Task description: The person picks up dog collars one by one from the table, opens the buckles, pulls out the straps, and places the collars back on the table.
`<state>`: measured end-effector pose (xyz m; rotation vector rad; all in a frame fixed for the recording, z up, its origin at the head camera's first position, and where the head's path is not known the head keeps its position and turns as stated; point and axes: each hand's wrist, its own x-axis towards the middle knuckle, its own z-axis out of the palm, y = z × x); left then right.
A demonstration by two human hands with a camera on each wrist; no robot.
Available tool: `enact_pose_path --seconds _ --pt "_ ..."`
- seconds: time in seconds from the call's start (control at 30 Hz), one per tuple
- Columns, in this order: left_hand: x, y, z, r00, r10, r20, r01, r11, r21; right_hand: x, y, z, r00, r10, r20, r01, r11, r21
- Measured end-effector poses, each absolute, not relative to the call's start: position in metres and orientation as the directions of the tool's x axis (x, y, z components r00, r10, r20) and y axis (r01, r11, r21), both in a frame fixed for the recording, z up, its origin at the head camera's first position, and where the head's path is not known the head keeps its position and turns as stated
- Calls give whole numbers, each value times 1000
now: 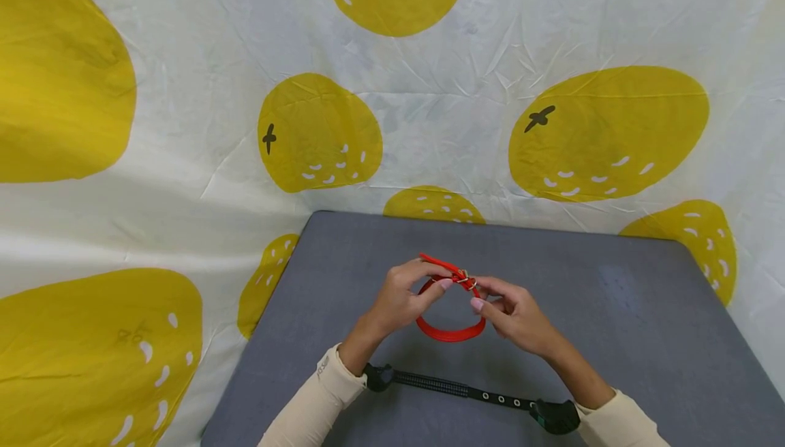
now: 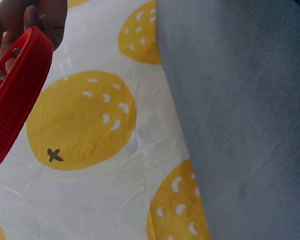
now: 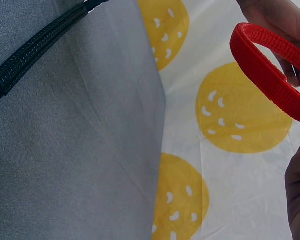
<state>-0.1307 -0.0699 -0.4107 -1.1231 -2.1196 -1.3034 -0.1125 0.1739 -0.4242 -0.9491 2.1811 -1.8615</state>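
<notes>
A red collar (image 1: 450,333) with a brass-coloured buckle (image 1: 463,276) is held up over the table, bent into a loop. My left hand (image 1: 407,297) pinches it beside the buckle, and the strap's free end sticks out above those fingers. On the other side, my right hand (image 1: 512,314) holds the loop near the buckle, thumb and forefinger at the band. The left wrist view shows the band's textured face (image 2: 27,95) and small metal rivets (image 2: 16,52). In the right wrist view the loop (image 3: 270,75) is partly cut off at the frame's edge.
A black strap (image 1: 441,384) with metal eyelets stretches across the grey table (image 1: 294,283) below the hands. Bulky dark pieces show by both cuffs, at the strap's two ends. A white cloth (image 1: 441,133) printed with yellow fruit hangs behind the table and at its sides.
</notes>
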Motion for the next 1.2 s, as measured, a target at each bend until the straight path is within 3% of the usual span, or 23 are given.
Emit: enact_pose_path --seconds 0.43,1.2 --pt "-129 -68 -410 -595 443 671 802 268 534 -114 171 -424 -794 -489 362 -416 3 -909" --pt "-128 -65 -409 -580 425 695 814 268 516 -115 181 -423 -779 -535 328 -411 40 -911"
